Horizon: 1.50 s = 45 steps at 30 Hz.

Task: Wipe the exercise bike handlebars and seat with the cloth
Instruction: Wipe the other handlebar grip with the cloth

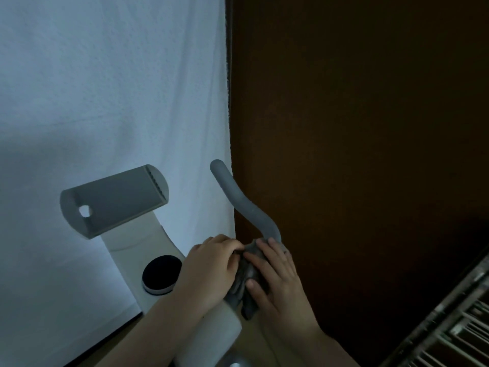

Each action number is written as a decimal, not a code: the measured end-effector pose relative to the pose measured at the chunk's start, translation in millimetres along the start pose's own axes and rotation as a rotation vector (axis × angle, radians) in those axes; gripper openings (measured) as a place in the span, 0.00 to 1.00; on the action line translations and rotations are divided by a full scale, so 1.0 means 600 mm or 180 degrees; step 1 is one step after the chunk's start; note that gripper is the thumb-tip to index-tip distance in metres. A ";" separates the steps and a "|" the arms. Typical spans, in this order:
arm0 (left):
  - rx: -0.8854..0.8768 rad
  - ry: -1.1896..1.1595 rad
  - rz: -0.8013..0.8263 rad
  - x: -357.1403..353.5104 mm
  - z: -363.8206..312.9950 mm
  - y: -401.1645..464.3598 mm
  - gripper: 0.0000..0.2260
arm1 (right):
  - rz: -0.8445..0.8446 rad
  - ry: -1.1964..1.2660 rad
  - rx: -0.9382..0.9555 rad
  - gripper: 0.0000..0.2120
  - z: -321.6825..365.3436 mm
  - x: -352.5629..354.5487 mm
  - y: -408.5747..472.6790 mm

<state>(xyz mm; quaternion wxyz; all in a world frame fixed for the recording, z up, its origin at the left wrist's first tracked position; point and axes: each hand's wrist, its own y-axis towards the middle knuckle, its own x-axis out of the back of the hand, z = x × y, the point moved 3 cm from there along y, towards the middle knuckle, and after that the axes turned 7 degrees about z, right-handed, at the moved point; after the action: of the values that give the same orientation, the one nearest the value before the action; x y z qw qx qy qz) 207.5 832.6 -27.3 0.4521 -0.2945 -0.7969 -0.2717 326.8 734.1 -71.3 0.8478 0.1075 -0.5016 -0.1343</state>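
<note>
A grey curved handlebar [239, 197] of the white exercise bike [137, 245] rises up and to the left from its base. A dark grey cloth [248, 276] is bunched around the lower end of that handlebar. My left hand [209, 271] grips the cloth from the left side with its fingers curled over the top. My right hand [275, 279] holds the cloth from the right, fingers spread over it and thumb pressed on its front. The seat is not in view.
A grey tablet holder [113, 200] stands at the left on the bike's white stem, with a round black knob [162, 274] below it. A white curtain [105, 88] hangs behind, a dark brown wall [357, 128] on the right, and a metal rack [449, 327] at the lower right.
</note>
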 end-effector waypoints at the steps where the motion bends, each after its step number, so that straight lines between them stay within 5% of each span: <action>1: 0.0018 -0.0026 0.0032 -0.004 -0.002 -0.002 0.11 | -0.0017 -0.0049 -0.0066 0.25 -0.001 -0.005 0.001; 13: 0.0220 -0.0643 -0.0133 0.001 -0.001 -0.008 0.09 | -0.1438 0.0609 -0.1252 0.17 0.025 -0.011 -0.015; 17: 0.0129 -0.0562 -0.0126 -0.001 -0.003 -0.007 0.08 | -0.0864 0.1934 -0.2136 0.32 0.036 -0.011 0.011; 25: 0.0024 -0.0925 0.0266 0.002 -0.008 -0.007 0.05 | -0.0756 0.1933 -0.2001 0.38 0.040 -0.009 0.035; 45: 0.0437 -0.1245 -0.0008 0.005 0.004 -0.004 0.07 | -0.0813 0.2125 -0.1799 0.38 0.071 -0.054 0.018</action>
<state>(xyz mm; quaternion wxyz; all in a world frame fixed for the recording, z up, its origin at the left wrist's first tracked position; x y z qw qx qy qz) 203.1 833.2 -25.9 0.3074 -0.3092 -0.8865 -0.1550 275.5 752.9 -74.0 0.9358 -0.0297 -0.1272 -0.3273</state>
